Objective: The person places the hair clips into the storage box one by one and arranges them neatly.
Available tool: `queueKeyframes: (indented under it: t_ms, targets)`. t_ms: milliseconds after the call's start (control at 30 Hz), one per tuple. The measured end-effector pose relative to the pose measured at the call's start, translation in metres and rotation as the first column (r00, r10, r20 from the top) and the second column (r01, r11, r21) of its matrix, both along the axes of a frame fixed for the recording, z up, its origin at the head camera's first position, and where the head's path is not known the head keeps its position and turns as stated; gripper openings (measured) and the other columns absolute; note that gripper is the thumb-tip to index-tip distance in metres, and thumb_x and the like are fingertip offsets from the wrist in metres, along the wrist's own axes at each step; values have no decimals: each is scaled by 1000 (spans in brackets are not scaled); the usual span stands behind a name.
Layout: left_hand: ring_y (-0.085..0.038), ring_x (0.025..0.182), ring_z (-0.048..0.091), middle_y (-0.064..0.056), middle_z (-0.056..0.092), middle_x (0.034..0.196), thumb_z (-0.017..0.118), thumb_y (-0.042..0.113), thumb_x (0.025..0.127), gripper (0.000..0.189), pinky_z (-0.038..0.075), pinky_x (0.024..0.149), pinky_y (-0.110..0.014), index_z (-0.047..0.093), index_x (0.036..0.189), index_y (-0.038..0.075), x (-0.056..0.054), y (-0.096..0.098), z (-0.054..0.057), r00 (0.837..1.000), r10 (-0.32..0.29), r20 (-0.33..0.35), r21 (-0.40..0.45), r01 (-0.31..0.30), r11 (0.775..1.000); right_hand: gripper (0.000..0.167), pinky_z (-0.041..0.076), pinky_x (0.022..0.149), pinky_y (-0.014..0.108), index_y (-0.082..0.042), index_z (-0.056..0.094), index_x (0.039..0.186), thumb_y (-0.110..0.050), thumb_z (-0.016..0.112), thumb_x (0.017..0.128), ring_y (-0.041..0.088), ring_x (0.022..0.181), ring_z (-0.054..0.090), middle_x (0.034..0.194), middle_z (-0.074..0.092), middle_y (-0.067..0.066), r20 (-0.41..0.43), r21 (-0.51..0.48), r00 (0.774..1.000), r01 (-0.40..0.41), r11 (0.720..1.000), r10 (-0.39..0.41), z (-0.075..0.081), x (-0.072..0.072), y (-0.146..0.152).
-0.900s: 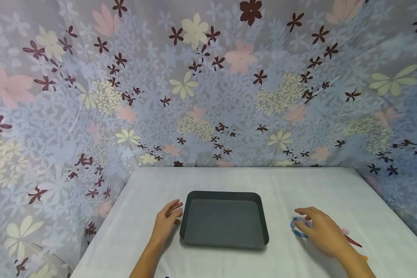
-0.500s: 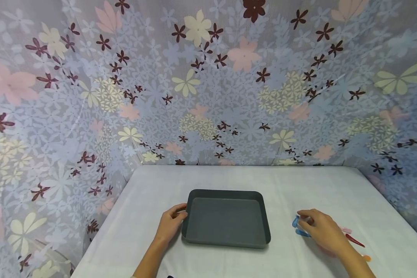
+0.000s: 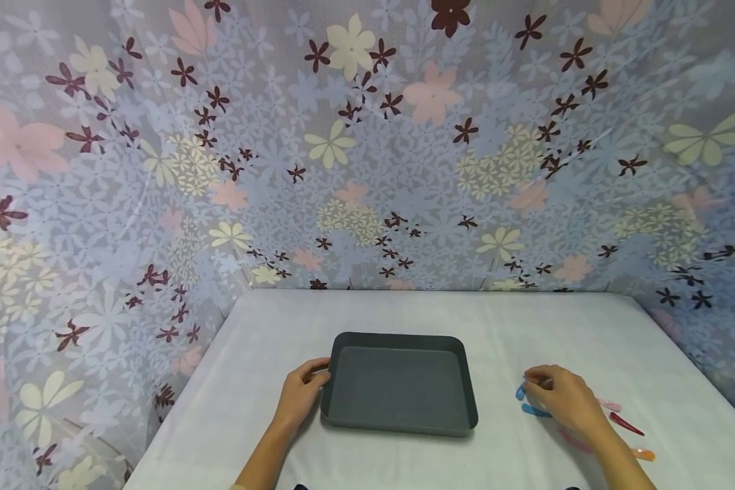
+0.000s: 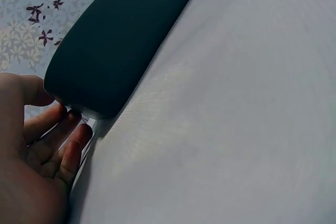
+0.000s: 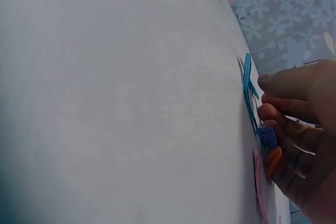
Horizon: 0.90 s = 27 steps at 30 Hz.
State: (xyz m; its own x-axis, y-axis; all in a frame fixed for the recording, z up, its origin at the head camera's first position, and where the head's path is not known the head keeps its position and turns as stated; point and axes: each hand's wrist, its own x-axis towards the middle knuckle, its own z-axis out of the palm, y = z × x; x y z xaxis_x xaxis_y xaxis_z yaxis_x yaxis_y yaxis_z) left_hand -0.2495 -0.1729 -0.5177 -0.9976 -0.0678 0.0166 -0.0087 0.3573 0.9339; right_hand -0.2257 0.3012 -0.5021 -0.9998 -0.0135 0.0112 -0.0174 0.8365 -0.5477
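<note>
My left hand (image 3: pixel 302 393) is at the left side of a dark grey rectangular tray (image 3: pixel 398 425). In the left wrist view its thumb and fingertips touch the tray's outer end (image 4: pixel 100 61), fingers softly bent. To the right, my right hand (image 3: pixel 562 400) hovers low over several small hair clips, thumb and forefinger slightly apart. A blue hair clip (image 3: pixel 520 391) lies right at the thumb tip, and a second blue clip (image 3: pixel 535 410) lies just below it. In the right wrist view an orange clip (image 5: pixel 273 162) shows under the fingers. The hand partly hides the clips.
Right of my right wrist lie a pale pink clip (image 3: pixel 610 405), a red clip (image 3: pixel 626 423) and an orange clip (image 3: pixel 644 454). A darker pink clip (image 3: pixel 574 441) is left of that wrist. White cloth (image 3: pixel 429 313) covers the table; a flowered curtain (image 3: pixel 367 170) hangs behind.
My left hand has moved right, onto the tray's left side. My right hand has settled over the blue clips, its thumb and forefinger drawing closer. The whole view has shifted slightly.
</note>
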Motion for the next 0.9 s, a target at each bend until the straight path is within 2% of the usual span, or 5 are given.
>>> queueKeyframes:
  t_ms: [267, 533, 733, 900]
  targets:
    - [-13, 96, 63, 0, 66, 120, 61, 23, 89, 30, 48, 80, -29, 65, 119, 20, 1, -1, -3, 1000, 9, 6, -13, -9, 1000, 32, 47, 68, 35, -9, 68, 106, -34, 67, 84, 13, 80, 60, 91, 66, 0, 26, 9, 999, 21, 1000, -21, -5, -2, -1]
    - [-11, 94, 62, 3, 67, 117, 61, 26, 89, 29, 47, 79, -28, 65, 117, 23, 1, -1, -5, 1000, 28, 1, -54, -28, 998, 26, 47, 67, 34, -11, 69, 101, -30, 68, 84, 11, 79, 60, 88, 67, -2, 2, 14, 1000, 13, 1000, -13, -6, -1, -1]
    - [-10, 93, 62, 5, 68, 112, 61, 28, 89, 26, 46, 83, -30, 67, 114, 25, 1, 1, -2, 998, 52, -48, -125, -57, 990, 20, 45, 65, 33, -11, 70, 99, -26, 66, 86, 13, 79, 62, 88, 70, 0, -41, 25, 999, 25, 999, -24, -5, -2, 0]
    - [-10, 92, 62, 5, 68, 112, 60, 28, 89, 26, 46, 83, -31, 67, 114, 25, 3, 3, -1, 997, 49, -58, -142, -57, 988, 18, 41, 62, 29, -11, 70, 96, -25, 63, 87, 13, 74, 55, 85, 66, -1, 1, 19, 1000, 24, 1000, -24, -4, -1, 0]
